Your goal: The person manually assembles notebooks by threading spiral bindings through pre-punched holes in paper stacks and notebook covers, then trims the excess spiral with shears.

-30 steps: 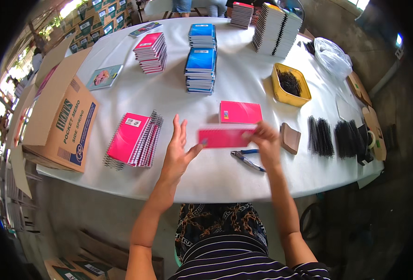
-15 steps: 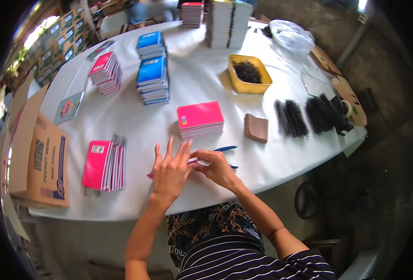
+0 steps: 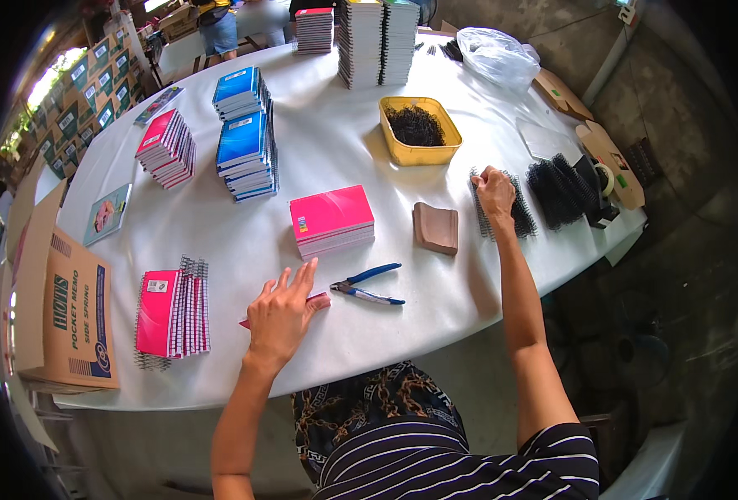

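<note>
My left hand (image 3: pixel 277 321) is low over the near part of the table, its fingers stretched forward. Beneath its palm and thumb it holds a pink memo pad (image 3: pixel 320 302), mostly hidden by the hand. My right hand (image 3: pixel 496 197) reaches far to the right, fingers pinched on a black spiral binding coil in a row of coils (image 3: pixel 522 215); which coil is hard to make out. Blue-handled cutting pliers (image 3: pixel 369 285) lie just right of my left hand, jaws toward it. Beyond them stands a stack of pink memo pads (image 3: pixel 332 218).
A brown block (image 3: pixel 436 228) sits between the pads and coils. Behind it is a yellow tub (image 3: pixel 423 153) of black wire pieces. More coils (image 3: pixel 559 193) lie farther right. Pink spiral-bound pads (image 3: pixel 159 321), blue stacks (image 3: pixel 246 146) and a cardboard box (image 3: pixel 77 308) occupy the left.
My right hand has left the pad by my left hand and moved right to the coils. The pliers are now uncovered. My left hand stays on the pad; the whole view has shifted slightly.
</note>
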### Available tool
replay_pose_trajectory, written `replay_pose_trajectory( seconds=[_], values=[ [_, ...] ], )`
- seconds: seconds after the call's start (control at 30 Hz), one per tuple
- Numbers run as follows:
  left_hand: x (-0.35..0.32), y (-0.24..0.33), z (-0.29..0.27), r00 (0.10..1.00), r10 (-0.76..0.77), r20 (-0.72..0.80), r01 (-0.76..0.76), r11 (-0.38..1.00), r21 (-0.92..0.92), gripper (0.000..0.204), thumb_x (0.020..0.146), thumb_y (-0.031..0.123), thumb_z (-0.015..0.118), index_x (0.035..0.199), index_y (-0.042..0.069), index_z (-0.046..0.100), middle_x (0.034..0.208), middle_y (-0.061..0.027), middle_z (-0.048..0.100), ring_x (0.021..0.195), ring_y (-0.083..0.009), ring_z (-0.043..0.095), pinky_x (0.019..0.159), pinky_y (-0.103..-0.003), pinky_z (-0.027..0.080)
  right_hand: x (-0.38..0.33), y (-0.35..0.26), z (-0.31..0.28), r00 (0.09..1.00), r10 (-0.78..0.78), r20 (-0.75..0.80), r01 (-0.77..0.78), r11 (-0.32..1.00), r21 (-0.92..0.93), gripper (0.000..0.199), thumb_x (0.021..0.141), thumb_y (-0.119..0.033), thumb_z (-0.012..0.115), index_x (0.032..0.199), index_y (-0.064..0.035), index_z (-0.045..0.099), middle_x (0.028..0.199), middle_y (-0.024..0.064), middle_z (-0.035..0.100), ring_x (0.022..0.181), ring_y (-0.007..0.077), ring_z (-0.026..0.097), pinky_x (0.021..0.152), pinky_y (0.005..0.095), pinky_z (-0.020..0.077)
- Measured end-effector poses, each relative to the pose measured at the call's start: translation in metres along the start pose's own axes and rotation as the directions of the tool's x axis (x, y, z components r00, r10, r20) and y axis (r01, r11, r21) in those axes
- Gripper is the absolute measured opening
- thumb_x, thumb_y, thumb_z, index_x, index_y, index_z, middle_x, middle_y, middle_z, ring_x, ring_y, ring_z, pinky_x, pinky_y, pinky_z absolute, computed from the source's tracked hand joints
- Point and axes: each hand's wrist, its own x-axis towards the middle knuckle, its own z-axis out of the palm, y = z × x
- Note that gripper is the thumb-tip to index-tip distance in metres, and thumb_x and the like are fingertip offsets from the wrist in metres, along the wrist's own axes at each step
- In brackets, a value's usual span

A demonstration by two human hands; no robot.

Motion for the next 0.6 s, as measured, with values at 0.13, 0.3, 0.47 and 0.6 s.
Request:
replay_pose_trajectory(
  seconds=[0.13,0.3,0.47,0.6],
  values=[
    [0.002,0.004,-0.006,1.000,-0.023,0.013,0.024,0.998,-0.064,0.062,0.086,0.045,0.064,0.138,0.015,0.051,0.126,-0.0061,0.064,0.111,-0.0301,0.064,0.089,-0.041,0.052,-0.005,-0.024,-0.040,0.994,-0.109,0.023,0.104,0.984,0.141,0.008,0.085,-0.011,0.066,0.087,-0.0041,0.066,0.090,0.0139,0.068,0.085,0.0342,0.068,0.074,0.0426,0.0520],
    [0.002,-0.007,0.008,0.998,0.039,-0.047,-0.042,0.997,-0.063,0.061,0.086,0.044,0.064,0.139,0.016,0.051,0.127,-0.0065,0.063,0.113,-0.0304,0.063,0.090,-0.042,0.053,-0.069,-0.124,-0.092,0.869,-0.486,0.093,0.337,0.720,0.606,0.019,0.080,0.003,0.067,0.097,-0.0066,0.071,0.099,0.0125,0.065,0.080,0.0235,0.067,0.066,0.0333,0.0541],
    [0.003,-0.007,0.004,0.999,0.015,0.028,-0.013,0.996,-0.086,0.063,0.086,0.036,0.067,0.143,0.019,0.045,0.131,-0.0057,0.060,0.117,-0.0308,0.060,0.095,-0.042,0.051,-0.141,-0.183,-0.088,0.636,-0.726,0.262,0.148,0.447,0.882,0.024,0.077,0.004,0.073,0.100,-0.0051,0.072,0.091,0.0070,0.065,0.084,0.0202,0.061,0.071,0.0332,0.0497],
    [0.003,-0.008,0.004,0.998,0.017,0.059,-0.011,0.995,-0.097,0.068,0.084,0.030,0.069,0.145,0.021,0.042,0.134,-0.0052,0.059,0.119,-0.0305,0.059,0.097,-0.043,0.050,-0.142,-0.189,-0.082,0.569,-0.765,0.302,0.101,0.429,0.898,0.023,0.079,0.001,0.072,0.101,-0.0051,0.072,0.089,0.0064,0.064,0.080,0.0193,0.059,0.069,0.0341,0.0479]
  ],
)
